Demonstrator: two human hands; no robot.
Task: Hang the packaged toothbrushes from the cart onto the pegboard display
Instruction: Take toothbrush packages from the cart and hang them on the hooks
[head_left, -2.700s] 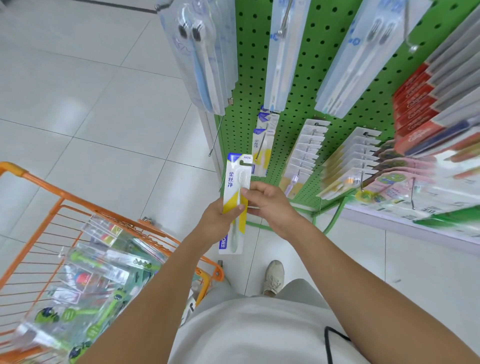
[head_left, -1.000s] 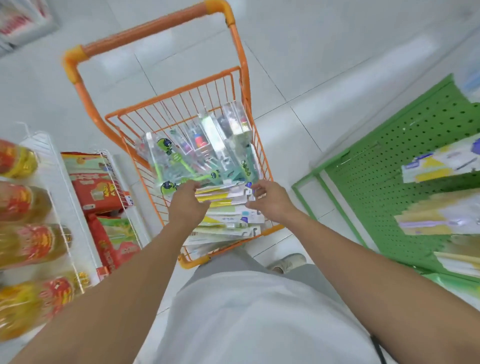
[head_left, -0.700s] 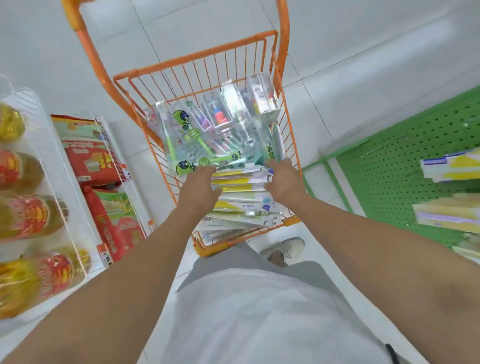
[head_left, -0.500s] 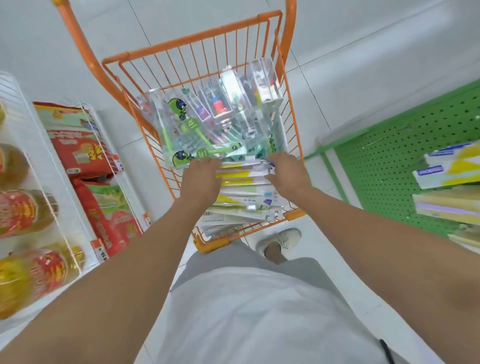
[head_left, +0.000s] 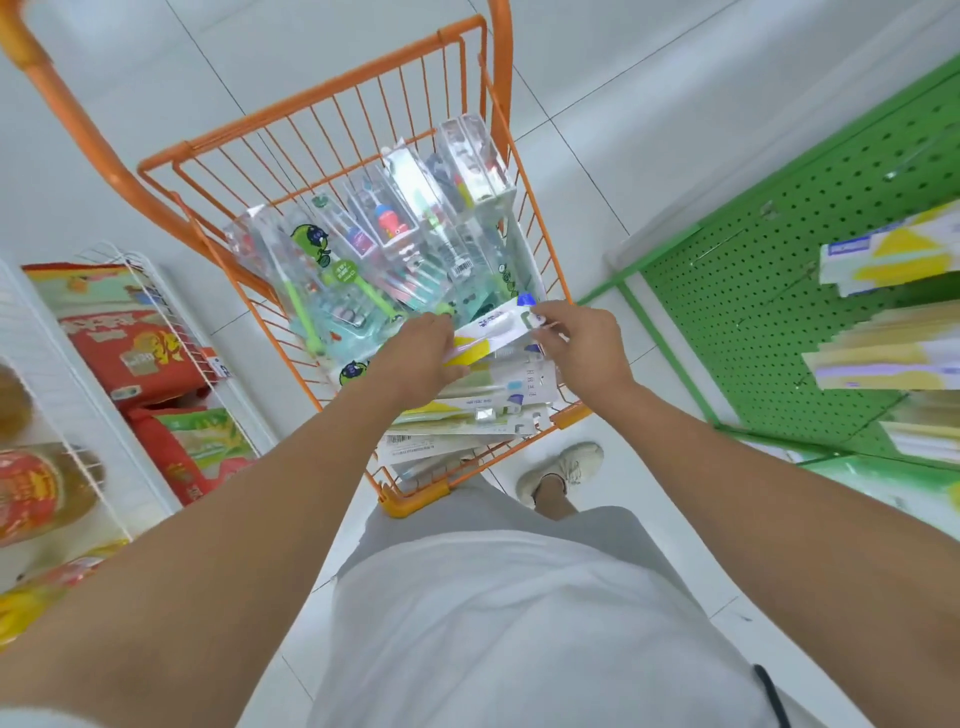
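Note:
An orange wire cart (head_left: 332, 119) stands in front of me, filled with packaged toothbrushes. Clear packs with green cartoon brushes (head_left: 322, 270) fill its far half, and a stack of white-and-yellow packs (head_left: 488, 400) fills the near half. My left hand (head_left: 415, 358) and my right hand (head_left: 582, 348) each pinch one end of the top white-and-yellow pack (head_left: 493, 332), which is tilted up off the stack. The green pegboard (head_left: 769, 291) stands to the right with several white-and-yellow packs (head_left: 893, 254) hanging on it.
A white wire rack (head_left: 104, 364) on the left holds red snack bags (head_left: 130, 343) and bottles of yellow oil (head_left: 36, 493). White floor tiles surround the cart. My shoe (head_left: 561, 467) is next to the cart's near right corner.
The earlier pack left my hands and I turned from the pegboard to the cart. Both hands reached into the stack, and the top white-and-yellow pack has now lifted at its right end.

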